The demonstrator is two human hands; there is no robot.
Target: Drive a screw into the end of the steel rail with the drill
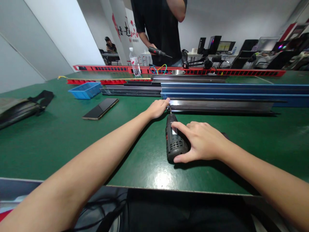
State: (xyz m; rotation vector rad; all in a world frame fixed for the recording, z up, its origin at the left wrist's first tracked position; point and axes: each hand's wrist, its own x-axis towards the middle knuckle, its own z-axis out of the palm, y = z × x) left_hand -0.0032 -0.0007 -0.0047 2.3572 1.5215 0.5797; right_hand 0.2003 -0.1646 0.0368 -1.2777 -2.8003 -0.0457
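My right hand [201,140] is wrapped round a black cordless drill [174,141] that lies on its side low over the table. The drill's bit [170,109] points away from me and reaches the left end of a dark metal profile [217,105]. At that same end is my left hand [158,109], its fingers closed at the profile's end; whether they pinch the profile or a small part there is hidden. Directly behind the profile lies a longer blue profile [236,88].
A phone [100,109], a blue plastic tray [85,90] and a dark bag [21,106] lie left on the green table [135,161]. Long red rails [101,68] and a water bottle [134,62] stand farther back. Across the table, a person [159,32] holds another drill [158,51].
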